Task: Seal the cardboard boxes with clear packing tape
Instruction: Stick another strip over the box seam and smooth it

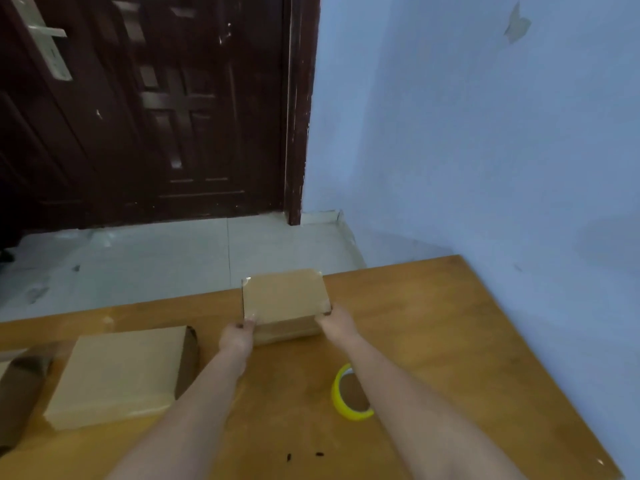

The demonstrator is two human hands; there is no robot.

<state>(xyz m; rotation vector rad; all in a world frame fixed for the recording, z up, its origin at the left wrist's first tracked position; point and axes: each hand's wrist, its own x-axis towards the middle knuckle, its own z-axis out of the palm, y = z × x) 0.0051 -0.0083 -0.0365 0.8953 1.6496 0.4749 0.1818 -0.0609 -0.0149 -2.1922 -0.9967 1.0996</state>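
A small cardboard box (284,299) is held at the far edge of the worktop (433,341), its near corners pinched by the left hand (239,336) and right hand (334,322); it is best set down squarely, well clear of the tape roll (349,393).

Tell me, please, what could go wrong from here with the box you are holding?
The box is held by both hands right at the table's far edge, so pushed further it could tip onto the floor. The tape roll lies under the right forearm, which might knock it when drawing back.
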